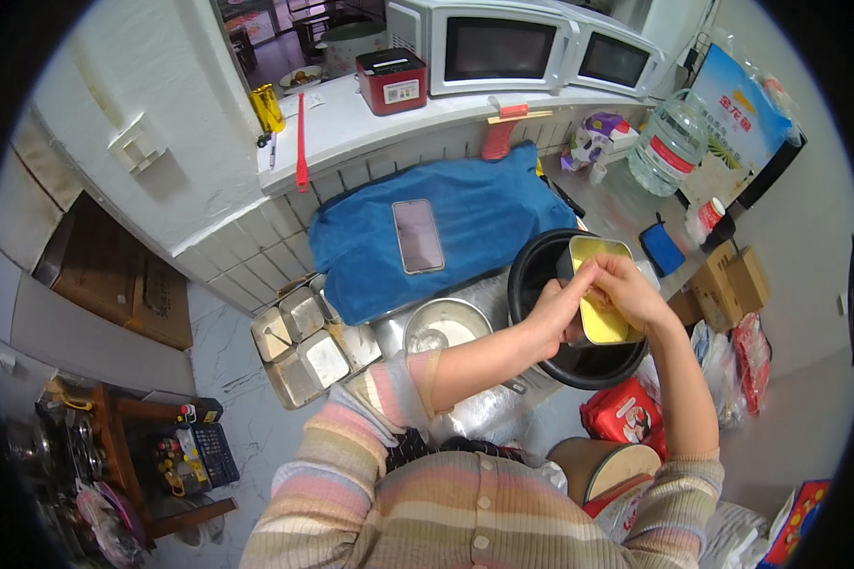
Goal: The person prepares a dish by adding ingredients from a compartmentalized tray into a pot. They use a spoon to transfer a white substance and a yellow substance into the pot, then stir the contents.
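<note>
A rectangular metal container (601,247) with smooth yellow contents (606,328) is held tilted above a large black tub (523,281). Whether the contents are a powder or a liquid is unclear. My left hand (559,313) grips the container's left side, its lower fingers partly hidden. Over the yellow contents, my right hand (630,284) is bent inward with its fingers drawn together against my left thumb. Its fingertips are hidden, so what they hold cannot be seen. Left of the tub, a round metal pot (482,313) stands on the steel worktop (478,419).
A smartphone (418,236) lies on a blue cloth (356,231). At the left are metal compartment pans (285,377). Microwaves (499,46) and a red printer (391,82) stand on the ledge. A water jug (667,146) and cardboard boxes (729,284) are at the right.
</note>
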`<state>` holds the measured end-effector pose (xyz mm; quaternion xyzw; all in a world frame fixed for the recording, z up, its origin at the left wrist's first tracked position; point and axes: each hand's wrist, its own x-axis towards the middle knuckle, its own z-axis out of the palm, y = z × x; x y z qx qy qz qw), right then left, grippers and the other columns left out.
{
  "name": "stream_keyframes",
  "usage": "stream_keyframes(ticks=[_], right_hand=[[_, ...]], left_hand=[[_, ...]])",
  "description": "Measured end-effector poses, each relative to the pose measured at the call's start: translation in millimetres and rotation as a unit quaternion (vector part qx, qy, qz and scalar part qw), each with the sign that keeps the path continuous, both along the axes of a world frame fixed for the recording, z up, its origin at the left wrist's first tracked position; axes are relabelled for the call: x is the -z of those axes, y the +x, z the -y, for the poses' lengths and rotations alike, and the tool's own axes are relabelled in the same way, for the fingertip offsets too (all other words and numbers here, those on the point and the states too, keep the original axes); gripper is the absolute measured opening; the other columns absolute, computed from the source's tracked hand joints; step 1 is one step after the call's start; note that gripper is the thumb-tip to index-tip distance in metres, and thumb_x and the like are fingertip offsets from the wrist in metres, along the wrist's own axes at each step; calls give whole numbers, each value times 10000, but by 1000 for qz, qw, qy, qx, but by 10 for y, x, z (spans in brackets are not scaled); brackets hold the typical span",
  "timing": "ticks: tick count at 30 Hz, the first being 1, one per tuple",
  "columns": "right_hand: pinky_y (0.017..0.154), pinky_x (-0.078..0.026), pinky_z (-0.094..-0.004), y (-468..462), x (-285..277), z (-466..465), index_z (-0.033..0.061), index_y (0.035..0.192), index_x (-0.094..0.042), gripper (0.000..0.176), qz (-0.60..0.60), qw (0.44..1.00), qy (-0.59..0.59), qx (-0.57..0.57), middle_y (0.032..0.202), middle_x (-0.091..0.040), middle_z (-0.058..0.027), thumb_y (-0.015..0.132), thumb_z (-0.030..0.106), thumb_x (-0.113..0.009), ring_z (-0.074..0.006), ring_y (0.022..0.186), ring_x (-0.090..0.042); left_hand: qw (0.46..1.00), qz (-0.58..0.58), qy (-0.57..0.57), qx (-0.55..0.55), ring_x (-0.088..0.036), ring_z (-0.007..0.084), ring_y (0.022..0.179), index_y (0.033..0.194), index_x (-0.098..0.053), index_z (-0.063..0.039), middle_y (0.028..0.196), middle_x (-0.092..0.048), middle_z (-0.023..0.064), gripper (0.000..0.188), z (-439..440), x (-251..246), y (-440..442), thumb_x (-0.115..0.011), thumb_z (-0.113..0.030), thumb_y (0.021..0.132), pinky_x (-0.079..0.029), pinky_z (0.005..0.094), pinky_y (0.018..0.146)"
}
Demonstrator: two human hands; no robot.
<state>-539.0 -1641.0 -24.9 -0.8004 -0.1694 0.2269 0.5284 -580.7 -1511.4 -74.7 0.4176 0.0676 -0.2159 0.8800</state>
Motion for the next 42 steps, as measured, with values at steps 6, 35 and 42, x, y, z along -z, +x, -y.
stream_keyframes(ticks=[6, 35, 42], right_hand=[[356, -315, -130, 244, -126, -9, 11, 893, -503, 143, -241, 948, 186, 92, 637, -479, 26, 914, 133, -430, -19, 474, -393], [401, -373, -206, 130, 581, 507, 72, 833, -480, 285, -219, 908, 141, 326, 616, -464, -20, 918, 335, -411, -124, 498, -465], [990, -202, -518, -59, 86, 346, 65, 1256, -416, 540, -65, 964, -22, 258, 1306, -365, -145, 884, 456, -407, -310, 1218, -297]], left_hand=[[999, 16, -41, -27, -610, 146, 836, 1052, -511, -57, 960, -590, 51, 479, -94, 32, 143, -574, -456, 795, -518, 284, 642], [997, 39, 5, -61, -590, 206, 930, 1134, -454, 29, 1064, -564, 125, 545, -588, -12, 248, -555, -407, 823, -506, 336, 753], [994, 59, 64, -69, -593, 185, 876, 1085, -492, 40, 1005, -581, 114, 527, -529, 12, 299, -595, -391, 801, -490, 309, 709]])
